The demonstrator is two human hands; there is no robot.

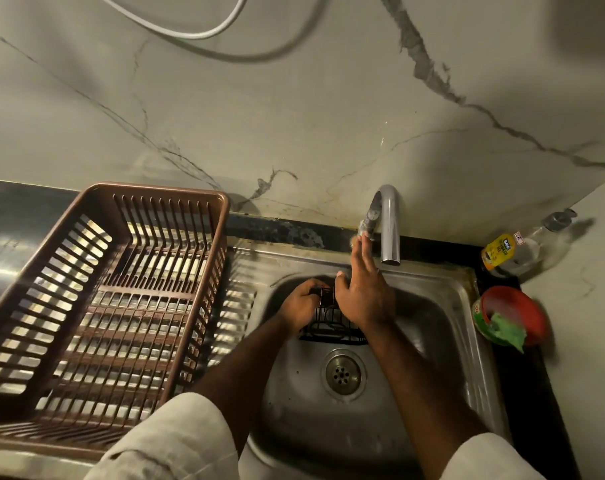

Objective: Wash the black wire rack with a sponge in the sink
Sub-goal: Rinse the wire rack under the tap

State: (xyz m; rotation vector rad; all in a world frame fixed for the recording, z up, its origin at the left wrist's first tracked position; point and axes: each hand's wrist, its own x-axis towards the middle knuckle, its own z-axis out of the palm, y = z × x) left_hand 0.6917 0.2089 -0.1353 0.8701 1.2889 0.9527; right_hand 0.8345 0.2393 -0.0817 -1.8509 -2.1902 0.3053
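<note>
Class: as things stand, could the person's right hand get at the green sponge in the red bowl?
Probably yes. The right hand is open at the tap and holds nothing; the green sponge lies uncovered in the red bowl right of the sink, with nothing standing between them.

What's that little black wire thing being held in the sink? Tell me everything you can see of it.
It is a small black wire rack, of thin dark wire that looks like metal, with a rectangular frame and curved wires inside. It is held in the sink basin, beyond the drain. The left hand grips its upper left end; the right hand hides its right side.
</note>
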